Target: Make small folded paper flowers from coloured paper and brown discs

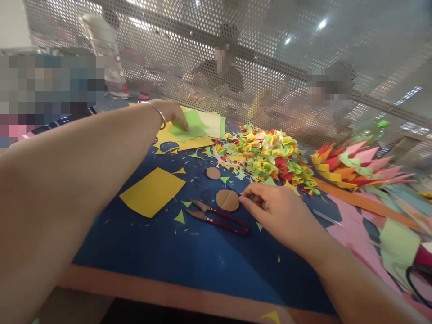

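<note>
My left hand (174,114) reaches far across the blue tabletop, its fingers bent down onto a jagged-edged piece of green paper (194,124); the thumb is hidden. That piece lies over yellow paper (199,143) with rounded cut-outs. Close in front of me, my right hand (270,204) is closed in a pinch, fingertips at the right edge of a round cardboard disc (227,200). A smaller cardboard disc (213,173) lies behind it. Thread snips (216,218) with dark red handles rest just in front, blades pointing left. To their left is a yellow paper sheet (153,192).
A heap of colourful paper cut-outs (270,155) stands beyond my right hand. Spiky folded paper pieces (361,166) and pink paper (354,220) lie at the right. Black-handled scissors (420,279) show at the right edge. A perforated metal screen (162,54) rises behind; a clear plastic container (110,63) stands back left.
</note>
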Tool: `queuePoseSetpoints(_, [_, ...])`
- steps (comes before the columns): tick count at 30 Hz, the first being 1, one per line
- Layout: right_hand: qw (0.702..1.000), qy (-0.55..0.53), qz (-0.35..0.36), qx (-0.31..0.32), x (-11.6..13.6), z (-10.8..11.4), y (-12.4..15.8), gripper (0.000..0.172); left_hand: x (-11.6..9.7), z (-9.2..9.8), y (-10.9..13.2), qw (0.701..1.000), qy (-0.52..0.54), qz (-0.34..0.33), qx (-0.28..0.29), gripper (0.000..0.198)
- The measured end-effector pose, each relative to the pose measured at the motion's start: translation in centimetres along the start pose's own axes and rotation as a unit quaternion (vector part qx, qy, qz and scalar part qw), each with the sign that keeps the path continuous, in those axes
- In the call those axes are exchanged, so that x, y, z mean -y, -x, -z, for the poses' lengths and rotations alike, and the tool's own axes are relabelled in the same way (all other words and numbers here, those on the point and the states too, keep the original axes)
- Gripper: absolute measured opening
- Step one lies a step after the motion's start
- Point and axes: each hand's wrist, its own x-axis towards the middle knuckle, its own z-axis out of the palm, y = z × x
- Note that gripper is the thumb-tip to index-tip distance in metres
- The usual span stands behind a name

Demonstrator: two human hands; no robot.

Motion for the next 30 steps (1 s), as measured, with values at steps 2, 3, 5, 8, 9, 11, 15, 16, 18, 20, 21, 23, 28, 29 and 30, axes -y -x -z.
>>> queuePoseSetpoints(2, [1.000, -0.007, 0.004, -0.004, -0.1, 0.0, 0.0, 0.017, -0.7, 0.1, 0.3, 0.999, -0.023, 0.031, 0.034, 0.022])
queuePoseSetpoints(3, [1.000, -0.012, 0.007, -0.006, -0.1, 0.0, 0.1, 0.017, -1.1, 0.1, 0.6, 0.998, -0.024, 0.036, 0.044, 0.022])
queuePoseSetpoints(5, [0.999, -0.030, 0.015, -0.020, -0.1, 0.0, 0.2, 0.018, -2.3, 0.1, 1.6, 0.999, 0.005, 0.017, 0.049, 0.026])
queuePoseSetpoints(8, [0.994, -0.089, 0.023, -0.055, -0.2, 0.1, 0.3, 0.020, -4.6, -0.2, 4.2, 0.994, 0.082, -0.024, 0.065, 0.026])
queuePoseSetpoints(9, [0.990, -0.119, 0.024, -0.068, -0.3, 0.1, 0.3, 0.021, -5.5, -0.4, 5.4, 0.991, 0.110, -0.040, 0.067, 0.026])
queuePoseSetpoints(11, [0.978, -0.185, 0.024, -0.091, -0.4, 0.0, 0.2, 0.025, -7.1, -1.0, 8.0, 0.982, 0.163, -0.077, 0.062, 0.026])
queuePoseSetpoints(15, [0.950, -0.291, 0.007, -0.115, -0.6, -0.2, -0.2, 0.035, -9.1, -2.3, 12.6, 0.947, 0.295, -0.105, 0.066, 0.021])
queuePoseSetpoints(16, [0.943, -0.313, 0.002, -0.114, -0.6, -0.3, -0.3, 0.036, -9.4, -2.6, 13.4, 0.942, 0.312, -0.096, 0.080, 0.022])
queuePoseSetpoints(18, [0.928, -0.355, -0.006, -0.111, -0.5, -0.5, -0.5, 0.036, -9.7, -3.0, 14.5, 0.928, 0.345, -0.099, 0.102, 0.021])
queuePoseSetpoints(20, [0.912, -0.393, -0.010, -0.119, -0.4, -0.6, -0.7, 0.035, -9.9, -3.3, 15.1, 0.913, 0.376, -0.111, 0.113, 0.019])
queuePoseSetpoints(21, [0.903, -0.409, -0.012, -0.129, -0.3, -0.6, -0.7, 0.034, -9.9, -3.3, 15.3, 0.906, 0.389, -0.114, 0.118, 0.018])
queuePoseSetpoints(23, [0.885, -0.439, -0.016, -0.151, -0.1, -0.5, -0.9, 0.031, -10.1, -3.1, 15.4, 0.895, 0.413, -0.110, 0.126, 0.017])
queuePoseSetpoints(28, [0.841, -0.523, -0.013, -0.141, 0.0, -0.5, -1.3, 0.025, -10.5, -2.7, 15.6, 0.873, 0.469, -0.074, 0.109, 0.012])
queuePoseSetpoints(29, [0.835, -0.533, -0.013, -0.136, 0.0, -0.5, -1.4, 0.024, -10.4, -2.8, 15.7, 0.864, 0.489, -0.060, 0.102, 0.012])
queuePoseSetpoints(30, [0.831, -0.540, -0.013, -0.134, 0.1, -0.6, -1.5, 0.024, -10.4, -3.0, 16.0, 0.851, 0.514, -0.047, 0.097, 0.012])
